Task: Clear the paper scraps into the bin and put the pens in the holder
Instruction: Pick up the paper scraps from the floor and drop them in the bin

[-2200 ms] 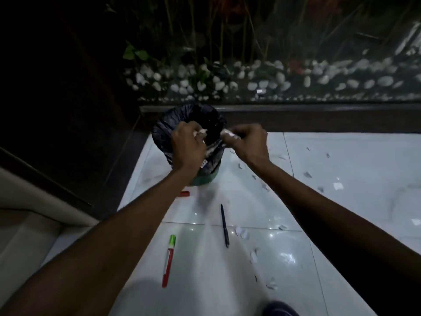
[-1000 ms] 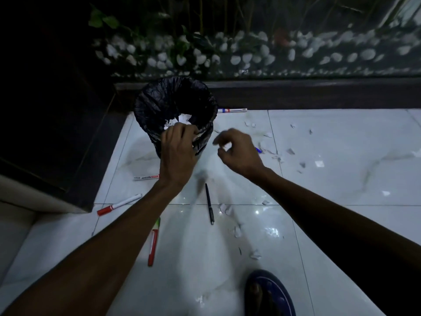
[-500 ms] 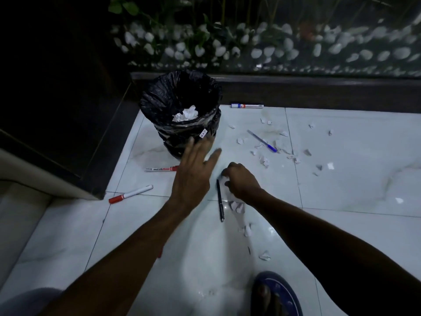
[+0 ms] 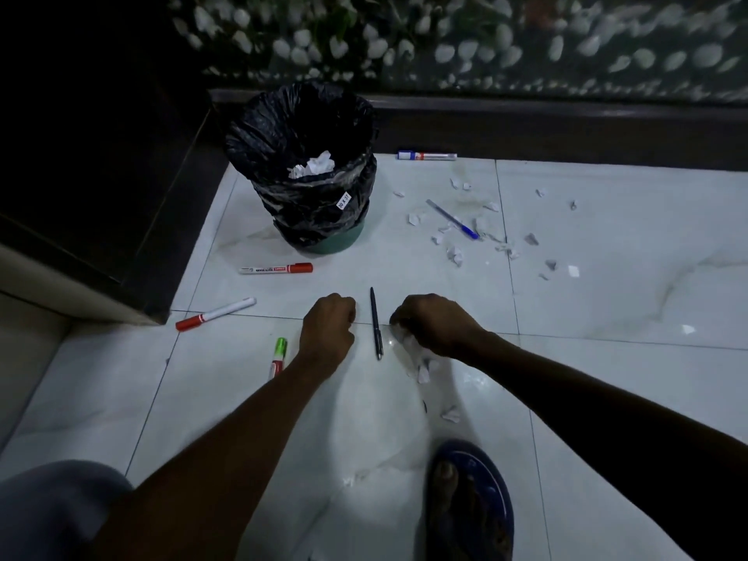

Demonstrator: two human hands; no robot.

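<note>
The right hand is curling down onto the floor, fingers closing around a few scraps that are showing white under its knuckles; more scraps are trailing just behind its wrist. The left hand is resting knuckles-down in a loose fist; whether it is holding anything I cannot tell. A black pen is lying between the two hands, touching neither. The bin is standing ahead of the left hand, well apart, with crumpled paper already showing inside. A wider scatter of scraps is lying ahead and right of the right hand, around a blue pen. Red markers are lying ahead and left of the left hand, a green-capped one is partly hiding under its wrist, and another marker is lying right of the bin. No holder is showing.

The risks, as I am judging them: the scraps are small and light, so a loose pinch is likely to be shedding bits on the way to the bin. The right hand's sweep could be nudging the black pen and rolling it away on the glossy tile. The foot in the slipper is standing close to stray scraps and could be treading them flat.
</note>
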